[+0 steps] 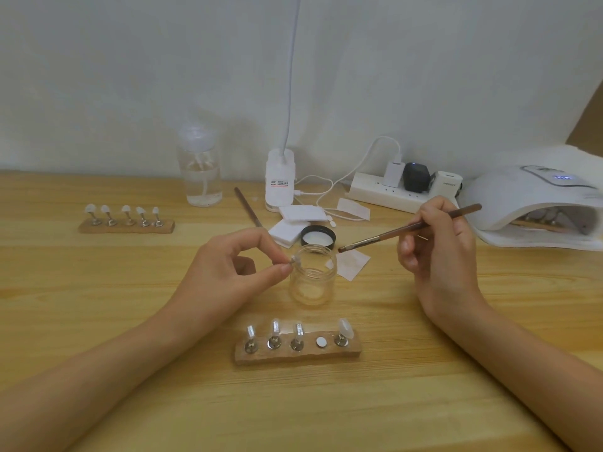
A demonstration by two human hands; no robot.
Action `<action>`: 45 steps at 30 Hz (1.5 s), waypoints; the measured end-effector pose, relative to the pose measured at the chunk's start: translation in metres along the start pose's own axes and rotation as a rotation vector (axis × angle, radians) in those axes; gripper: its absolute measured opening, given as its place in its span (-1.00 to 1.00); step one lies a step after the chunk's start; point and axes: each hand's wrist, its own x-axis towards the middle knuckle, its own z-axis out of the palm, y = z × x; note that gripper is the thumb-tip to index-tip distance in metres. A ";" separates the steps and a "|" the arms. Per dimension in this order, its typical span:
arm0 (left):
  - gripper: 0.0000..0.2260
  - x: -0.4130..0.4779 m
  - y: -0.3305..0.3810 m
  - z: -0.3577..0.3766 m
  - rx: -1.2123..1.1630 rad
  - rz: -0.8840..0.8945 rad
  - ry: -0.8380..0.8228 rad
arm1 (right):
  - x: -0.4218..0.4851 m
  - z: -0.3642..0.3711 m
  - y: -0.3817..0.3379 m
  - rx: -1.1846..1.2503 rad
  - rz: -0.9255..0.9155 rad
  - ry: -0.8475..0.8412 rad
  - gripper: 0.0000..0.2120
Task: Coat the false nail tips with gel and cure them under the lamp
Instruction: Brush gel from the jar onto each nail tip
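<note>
My left hand [235, 272] pinches a small metal stand with a false nail tip [295, 260] between thumb and forefinger, beside the rim of an open glass jar [313, 278]. My right hand [440, 252] grips a brown gel brush [408, 228], its bristles hovering just above and to the right of the jar. In front of me a wooden holder [297, 353] carries several nail tips on stands, with one bare magnet spot. A second wooden holder [125, 225] with several tips lies at the far left. The white curing lamp [535, 200] sits at the right, with a holder inside.
The jar's black lid [318, 238] and white pads [293, 223] lie behind the jar. A clear pump bottle [199, 168], a desk lamp base [279, 181], a spare brush [248, 207], a power strip [401, 190] and cables line the back.
</note>
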 end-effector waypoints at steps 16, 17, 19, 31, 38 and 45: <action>-0.90 0.000 0.000 0.000 0.010 0.012 -0.013 | 0.006 -0.006 0.000 0.052 -0.132 -0.126 -0.80; -0.89 0.000 0.000 0.000 0.003 0.008 -0.019 | 0.005 -0.005 0.000 0.054 -0.119 -0.126 -0.78; -0.89 0.000 0.000 0.000 -0.020 -0.003 -0.014 | 0.003 -0.004 0.001 0.035 -0.110 -0.139 -0.76; -0.88 -0.001 0.010 -0.006 -0.277 0.084 -0.151 | -0.025 0.027 -0.012 -0.733 -0.534 -0.508 -0.91; -0.88 0.001 0.007 -0.007 -0.302 0.102 -0.189 | -0.030 0.045 -0.015 -0.792 -0.450 -0.606 -0.90; -0.83 0.001 0.006 -0.009 -0.336 0.113 -0.207 | -0.033 0.051 -0.016 -0.748 -0.470 -0.654 -0.92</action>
